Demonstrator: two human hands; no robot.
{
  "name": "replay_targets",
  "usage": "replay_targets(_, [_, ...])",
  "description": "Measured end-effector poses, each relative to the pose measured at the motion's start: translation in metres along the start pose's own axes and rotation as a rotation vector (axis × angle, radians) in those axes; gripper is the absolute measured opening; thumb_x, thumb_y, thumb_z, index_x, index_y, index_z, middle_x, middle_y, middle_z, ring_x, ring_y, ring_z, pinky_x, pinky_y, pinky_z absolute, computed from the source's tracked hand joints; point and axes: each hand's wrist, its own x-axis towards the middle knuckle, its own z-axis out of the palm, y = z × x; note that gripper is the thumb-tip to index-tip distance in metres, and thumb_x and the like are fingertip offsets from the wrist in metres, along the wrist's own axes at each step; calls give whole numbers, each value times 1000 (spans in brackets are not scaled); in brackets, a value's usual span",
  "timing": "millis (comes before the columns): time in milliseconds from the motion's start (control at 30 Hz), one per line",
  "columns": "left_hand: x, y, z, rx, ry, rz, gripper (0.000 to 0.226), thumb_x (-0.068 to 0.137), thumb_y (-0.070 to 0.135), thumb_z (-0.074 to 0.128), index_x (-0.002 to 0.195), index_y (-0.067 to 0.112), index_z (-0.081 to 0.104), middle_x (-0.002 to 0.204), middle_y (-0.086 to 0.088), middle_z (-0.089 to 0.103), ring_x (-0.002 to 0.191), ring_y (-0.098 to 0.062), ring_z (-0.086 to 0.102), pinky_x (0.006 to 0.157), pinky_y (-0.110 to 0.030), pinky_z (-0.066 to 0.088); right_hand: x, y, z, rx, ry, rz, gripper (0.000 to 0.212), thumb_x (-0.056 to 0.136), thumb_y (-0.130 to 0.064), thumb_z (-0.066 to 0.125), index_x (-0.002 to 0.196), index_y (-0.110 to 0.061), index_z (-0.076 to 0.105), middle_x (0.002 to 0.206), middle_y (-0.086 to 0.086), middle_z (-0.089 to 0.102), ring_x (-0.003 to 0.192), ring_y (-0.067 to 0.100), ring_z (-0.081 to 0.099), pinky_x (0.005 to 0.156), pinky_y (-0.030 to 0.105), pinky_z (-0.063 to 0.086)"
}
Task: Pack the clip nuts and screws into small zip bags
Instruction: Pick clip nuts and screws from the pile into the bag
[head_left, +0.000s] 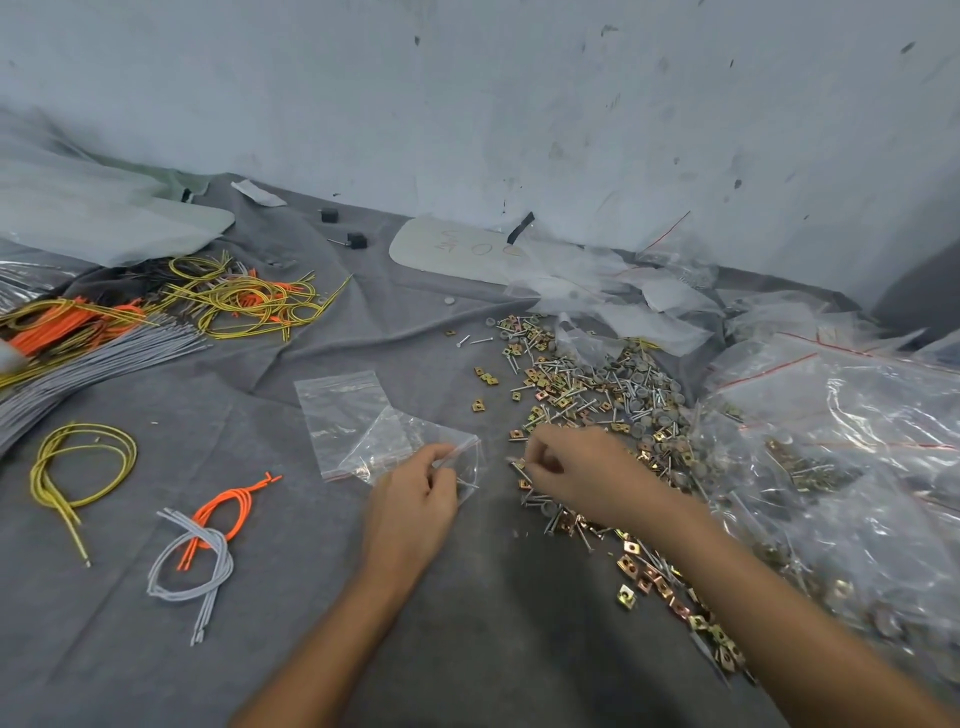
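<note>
Left hand: thumb and forefinger pinch the mouth edge of a small zip bag and lift that edge off the grey cloth surface. Likely reason: the mouth is kept open and turned toward the hardware, so pieces can drop straight in. The bag looks empty, though glare makes this uncertain.

Right hand: fingers curled, tips pressed together at the near edge of the loose pile. It appears to pinch a screw; I cannot tell whether a clip nut is held with it. The hand sits just beside the bag mouth, so the carry is short.

Location of task items: clip nuts and screws lie mixed in the pile, right of centre, trailing down beside the right forearm. More sit in the large clear bags at far right.

Counts:
- Small bags by the left hand: 2. The held one overlaps a flat bag.
- Stray clip nuts left of the pile: about 5.
- Pile: too many to count.
- Near-left bundles: 3, namely yellow cord, orange cord and grey cord.
- Black blocks by the wall: 2.
</note>
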Motion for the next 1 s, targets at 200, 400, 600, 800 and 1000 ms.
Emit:
replay_targets(200, [0, 0, -1, 4, -15, -3, 40, 81, 33, 43, 109, 31, 71, 63, 21, 63, 71, -11, 61, 75, -36, 53, 14, -48, 33, -119, 119, -144, 11, 95, -23, 56, 100, -16, 63, 98, 5, 67, 95, 28, 61, 82, 38, 44])
replay_targets(400, [1, -1, -2, -23, 8, -14, 41, 79, 31, 43, 107, 32, 72, 73, 13, 71, 72, -5, 63, 73, -34, 53, 9, -32, 23, 230, 145, -4, 13, 94, -25, 65, 107, -26, 67, 100, -8, 74, 94, 10, 67, 87, 32, 52])
replay_targets(600, [1, -5, 2, -37, 5, -4, 37, 81, 33, 42, 105, 45, 68, 66, 23, 64, 61, -2, 57, 63, -30, 47, -9, 20, 5, -71, -184, 79, 9, 91, -38, 68, 97, -31, 68, 99, -13, 65, 92, 7, 61, 84, 33, 53])
replay_targets(800, [0, 0, 0, -18, -6, 18, 44, 83, 30, 43, 91, 71, 55, 59, 15, 60, 55, -4, 53, 63, -34, 50, -4, 17, 19, -163, -134, 44, 15, 92, -40, 65, 94, -26, 60, 100, -7, 53, 91, 14, 53, 79, 32, 45])
replay_targets(1000, [1, -3, 3, -37, 4, 20, 38, 83, 28, 45, 87, 63, 59, 61, 15, 63, 59, -3, 57, 62, -31, 45, -1, 5, 30, -188, -111, 101, 20, 87, -37, 59, 95, -20, 52, 102, 0, 49, 98, 23, 50, 77, 36, 41])
